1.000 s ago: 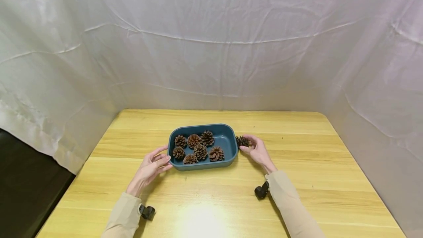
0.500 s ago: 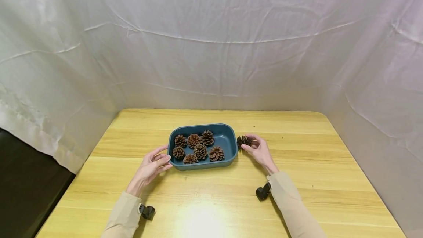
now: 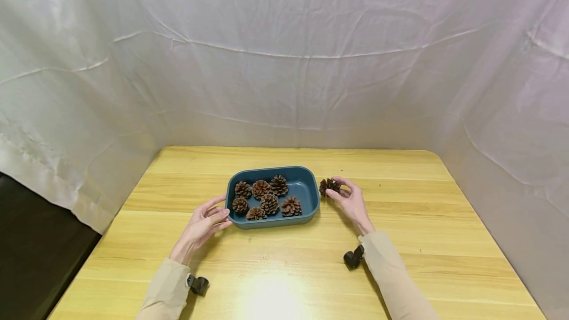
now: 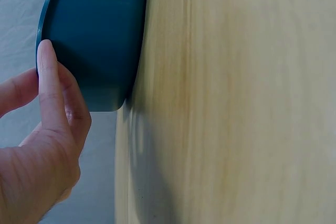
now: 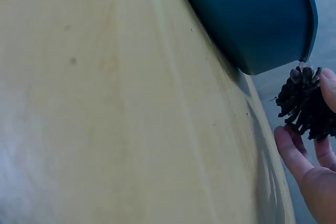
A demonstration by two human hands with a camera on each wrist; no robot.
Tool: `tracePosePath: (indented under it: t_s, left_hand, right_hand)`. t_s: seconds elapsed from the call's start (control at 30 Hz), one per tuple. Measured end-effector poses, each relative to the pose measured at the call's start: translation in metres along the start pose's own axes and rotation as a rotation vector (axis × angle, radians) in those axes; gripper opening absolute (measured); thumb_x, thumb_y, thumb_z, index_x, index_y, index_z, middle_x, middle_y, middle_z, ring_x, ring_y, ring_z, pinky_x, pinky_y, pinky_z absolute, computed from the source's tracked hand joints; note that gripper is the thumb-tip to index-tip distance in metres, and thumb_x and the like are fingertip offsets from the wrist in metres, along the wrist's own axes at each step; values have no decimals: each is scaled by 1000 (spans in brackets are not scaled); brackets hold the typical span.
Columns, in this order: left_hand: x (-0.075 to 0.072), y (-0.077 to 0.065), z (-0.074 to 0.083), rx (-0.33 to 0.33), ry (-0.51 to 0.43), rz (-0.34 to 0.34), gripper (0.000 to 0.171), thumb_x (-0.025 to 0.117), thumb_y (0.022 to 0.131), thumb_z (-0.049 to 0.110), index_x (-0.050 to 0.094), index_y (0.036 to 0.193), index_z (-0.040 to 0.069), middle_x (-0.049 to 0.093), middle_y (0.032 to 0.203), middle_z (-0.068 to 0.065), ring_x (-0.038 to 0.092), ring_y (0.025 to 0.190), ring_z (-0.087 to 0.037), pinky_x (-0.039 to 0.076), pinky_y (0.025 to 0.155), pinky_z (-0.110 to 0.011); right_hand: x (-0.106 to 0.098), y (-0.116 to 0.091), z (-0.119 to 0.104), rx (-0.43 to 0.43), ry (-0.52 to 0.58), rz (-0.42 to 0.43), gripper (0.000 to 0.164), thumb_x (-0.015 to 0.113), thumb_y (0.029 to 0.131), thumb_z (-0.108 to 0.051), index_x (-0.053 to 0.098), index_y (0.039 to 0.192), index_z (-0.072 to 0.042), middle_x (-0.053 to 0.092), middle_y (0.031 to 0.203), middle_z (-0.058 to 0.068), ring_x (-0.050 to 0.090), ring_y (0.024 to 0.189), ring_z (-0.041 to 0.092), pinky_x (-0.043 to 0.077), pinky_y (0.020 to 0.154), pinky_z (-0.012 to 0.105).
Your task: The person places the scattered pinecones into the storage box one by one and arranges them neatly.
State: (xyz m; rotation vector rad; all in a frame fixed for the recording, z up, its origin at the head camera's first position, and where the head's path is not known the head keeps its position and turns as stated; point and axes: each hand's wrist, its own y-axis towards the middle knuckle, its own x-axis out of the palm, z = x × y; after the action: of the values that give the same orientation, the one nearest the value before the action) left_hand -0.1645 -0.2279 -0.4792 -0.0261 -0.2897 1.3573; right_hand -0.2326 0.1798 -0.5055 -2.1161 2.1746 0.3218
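Observation:
A dark teal plastic bin (image 3: 273, 222) with rounded corners stands mid-table in the head view. Several brown pine cones (image 3: 269, 204) lie inside it, mostly toward its left and front. My left hand (image 3: 202, 223) holds the bin's left front corner, thumb at the rim and other fingers by the outer wall; the left wrist view shows this close up. Just off the bin's right end, my right hand (image 3: 351, 204) pinches a darker pine cone (image 3: 329, 187) between thumb and fingers. In the right wrist view that cone (image 5: 304, 103) is near the bin's rim, above the table.
The wooden table (image 3: 275, 260) has a bright glare patch at its front. Pale cloth (image 3: 284, 88) hangs behind it and along both sides. A black surface (image 3: 40, 246) lies beyond the left edge. Small black cameras (image 3: 353, 257) sit at both wrists.
My right hand has shifted the pine cone slightly right and farther back, so more of it shows beside the bin. The left hand and the bin have stayed in place.

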Motion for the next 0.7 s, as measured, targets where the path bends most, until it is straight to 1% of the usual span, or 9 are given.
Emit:
tracePosePath:
  t_s: [0.17,0.27,0.33,0.43,0.5,0.53,0.57,0.6,0.7]
  left_hand:
    - [0,0,0,-4,4,6,65,55,100,-2,21,156,-6,60,97,4,64,83,-7,64,87,-24]
    - [0,0,0,-4,1,6,66,55,100,-2,21,156,-7,60,97,4,64,83,-6,64,86,-24]
    - [0,0,0,-4,-1,6,66,54,100,-3,21,156,-7,60,97,3,64,83,-6,64,86,-23]
    - [0,0,0,-3,-2,6,66,55,99,-3,21,156,-7,61,98,2,64,83,-7,64,87,-24]
    - [0,0,0,-4,-5,6,66,55,99,-3,21,156,-7,61,99,2,65,83,-7,64,87,-24]
    - [0,0,0,-4,-6,7,66,55,99,-3,21,156,-7,61,99,1,65,83,-7,64,87,-24]
    - [1,0,0,-3,-6,7,66,55,99,-3,21,156,-7,61,99,1,65,83,-7,64,87,-24]
    - [1,0,0,-3,-8,7,66,55,99,-3,21,156,-7,61,99,1,65,83,-8,64,87,-24]
    - [1,0,0,-2,-9,3,66,55,99,-3,21,156,-7,62,99,1,66,83,-8,64,86,-24]
  right_hand:
    - [-1,-1,-3,-42,-5,28,51,75,92,-16,59,138,-4,49,150,17,58,122,37,48,92,6]
    - [-1,-1,-5,-61,10,40,50,73,93,-17,59,139,-4,46,152,17,56,123,36,48,97,10]
    - [-1,0,-7,-72,16,46,49,71,95,-18,57,139,-3,45,152,18,55,124,35,48,106,19]
    - [-2,1,-11,-85,33,47,48,67,98,-18,55,142,-2,42,150,21,52,126,36,44,117,39]
    - [-2,1,-14,-84,50,35,48,63,100,-17,52,144,-1,40,150,22,48,129,36,39,121,46]
    - [-3,2,-15,-82,58,26,48,61,101,-16,50,145,-1,38,151,22,46,129,35,37,122,47]
    - [-3,2,-17,-77,68,19,48,60,102,-16,49,146,-2,37,151,21,45,130,34,37,121,44]
    - [-4,2,-18,-70,73,11,49,59,102,-16,47,147,-2,36,152,21,44,130,32,38,121,38]
    - [-5,4,-21,-68,94,-5,50,57,103,-14,44,149,-2,34,149,21,43,128,26,42,110,16]
